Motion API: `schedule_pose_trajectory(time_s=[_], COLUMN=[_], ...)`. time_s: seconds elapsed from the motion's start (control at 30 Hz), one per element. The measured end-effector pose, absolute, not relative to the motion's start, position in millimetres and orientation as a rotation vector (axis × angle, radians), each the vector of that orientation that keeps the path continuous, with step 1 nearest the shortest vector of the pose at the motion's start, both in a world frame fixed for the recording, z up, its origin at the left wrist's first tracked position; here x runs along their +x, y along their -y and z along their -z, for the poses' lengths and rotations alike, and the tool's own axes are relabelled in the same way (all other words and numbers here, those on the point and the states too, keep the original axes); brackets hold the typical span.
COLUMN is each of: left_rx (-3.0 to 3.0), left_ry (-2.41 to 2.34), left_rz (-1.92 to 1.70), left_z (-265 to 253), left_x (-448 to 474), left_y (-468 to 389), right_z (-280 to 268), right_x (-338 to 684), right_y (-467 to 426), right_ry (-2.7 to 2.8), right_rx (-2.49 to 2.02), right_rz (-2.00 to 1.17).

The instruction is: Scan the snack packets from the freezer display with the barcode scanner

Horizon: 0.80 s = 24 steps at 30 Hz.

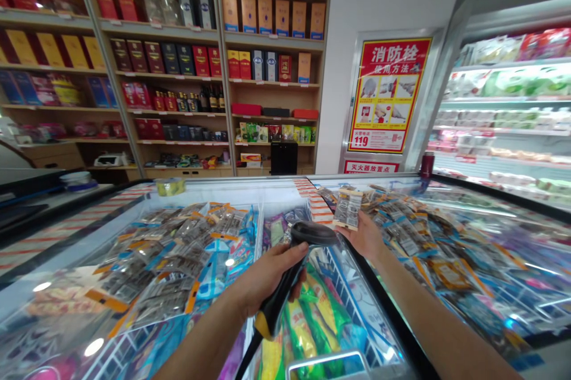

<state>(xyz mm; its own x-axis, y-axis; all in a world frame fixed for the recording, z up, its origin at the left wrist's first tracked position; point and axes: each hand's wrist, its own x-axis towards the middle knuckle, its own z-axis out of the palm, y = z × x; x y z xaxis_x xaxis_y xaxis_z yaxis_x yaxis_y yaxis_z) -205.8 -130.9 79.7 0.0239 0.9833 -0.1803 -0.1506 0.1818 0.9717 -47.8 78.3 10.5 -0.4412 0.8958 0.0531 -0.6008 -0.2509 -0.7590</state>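
Note:
Wrapped around the handle of a black barcode scanner with a yellow band is my left hand. The scanner's head points right, toward a small packaged snack with a pale, printed back. My right hand grips that packet at its lower edge and holds it upright, a short way from the scanner head. Beneath both hands is a chest freezer. Similar packets with orange and blue edges lie heaped on its left, and more packets are piled on the right.
Green and yellow corn packs sit in a wire basket under my hands. A roll of tape stands on the freezer's back rim. Behind are wooden shelves of boxes, a red fire-hydrant poster and a lit refrigerated display at right.

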Motion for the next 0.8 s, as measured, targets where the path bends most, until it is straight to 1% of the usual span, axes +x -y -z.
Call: schedule_pose_trajectory(time_s=[0.2,0.4,0.6,0.8], left_rx=[0.987,0.976,0.936,0.984], left_ry=[-1.151,-1.147,-1.167,-1.311], left_rz=[-1.139,-1.132,-1.161,-1.268], left_z=[-78.1,-76.8,-77.9,-78.4], left_x=[-202.4,-201.0,-204.8,-224.5], left_y=[132.0,131.3,129.6,123.9], right_z=[-9.7,-11.8,-12.0,-11.0], right_x=[-49.0,-48.9,-48.5,-49.5], right_y=[-78.8,-77.1,-77.1,-74.0], right_ry=[0.953,0.881,0.903,0.966], right_rx=[-0.457,-0.563,-0.565,-0.744], right_rz=[-1.848,-1.831,-1.819,-1.729])
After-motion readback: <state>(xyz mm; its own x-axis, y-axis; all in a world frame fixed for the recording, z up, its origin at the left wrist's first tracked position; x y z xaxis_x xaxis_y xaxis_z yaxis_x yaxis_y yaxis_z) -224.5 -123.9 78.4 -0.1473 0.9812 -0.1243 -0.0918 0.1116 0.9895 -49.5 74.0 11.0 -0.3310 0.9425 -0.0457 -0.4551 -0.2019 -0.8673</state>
